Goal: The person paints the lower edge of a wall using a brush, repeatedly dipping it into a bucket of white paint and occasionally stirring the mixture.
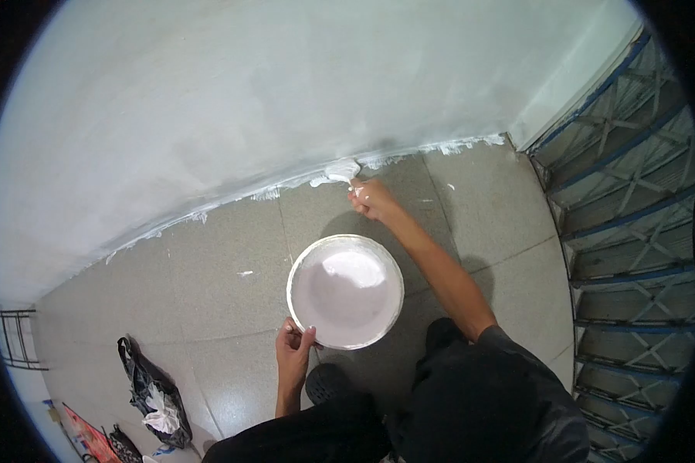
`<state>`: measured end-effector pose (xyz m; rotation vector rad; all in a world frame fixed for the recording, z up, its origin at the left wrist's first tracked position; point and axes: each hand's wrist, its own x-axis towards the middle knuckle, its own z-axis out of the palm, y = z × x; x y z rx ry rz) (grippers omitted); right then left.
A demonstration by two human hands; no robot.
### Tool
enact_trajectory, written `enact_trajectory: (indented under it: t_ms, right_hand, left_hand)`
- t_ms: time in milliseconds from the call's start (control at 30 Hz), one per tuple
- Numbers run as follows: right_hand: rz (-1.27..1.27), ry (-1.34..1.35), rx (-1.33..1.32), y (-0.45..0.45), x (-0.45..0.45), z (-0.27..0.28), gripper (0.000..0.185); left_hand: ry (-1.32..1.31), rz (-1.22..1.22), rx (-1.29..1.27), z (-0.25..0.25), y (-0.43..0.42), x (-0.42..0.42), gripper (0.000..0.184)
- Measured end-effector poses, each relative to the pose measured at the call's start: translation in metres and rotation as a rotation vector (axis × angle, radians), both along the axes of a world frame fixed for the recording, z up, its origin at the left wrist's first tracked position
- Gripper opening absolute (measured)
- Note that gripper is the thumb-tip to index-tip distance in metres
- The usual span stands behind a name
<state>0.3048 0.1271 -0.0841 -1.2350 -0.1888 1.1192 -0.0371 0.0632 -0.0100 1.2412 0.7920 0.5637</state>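
Note:
My right hand (372,198) is closed round the handle of a white-coated paint brush (342,170), whose head lies at the foot of the pale wall (286,92), where wall and floor meet. White paint marks run ragged along that edge. Below, a round white bucket (292,289) holds pale paint with a bright reflection on it. My left hand (293,345) grips the bucket's rim at its lower left, with the thumb at the rim and the fingers curled beside it.
A folding metal gate (633,185) lines the right side. A black plastic bag (150,393) with white crumpled material lies on the tiled floor (224,285) at lower left, near a red item (89,434). A dark metal rack (14,339) stands at far left.

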Motion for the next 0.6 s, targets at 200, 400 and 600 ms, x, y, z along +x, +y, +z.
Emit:
enact_trajectory:
  t_ms: [200, 400, 600]
  right_hand:
    - [0.076, 0.077, 0.144, -0.065, 0.024, -0.012, 0.021]
    - [-0.25, -0.214, -0.146, -0.136, 0.078, -0.001, 0.026]
    - [-0.236, -0.157, -0.139, -0.118, 0.105, -0.009, 0.027]
  left_hand:
    - [0.011, 0.014, 0.015, -0.003, 0.0, -0.002, 0.012]
    - [0.01, 0.013, -0.003, 0.001, 0.0, 0.001, 0.011]
    - [0.019, 0.006, -0.004, -0.001, 0.001, 0.0, 0.009]
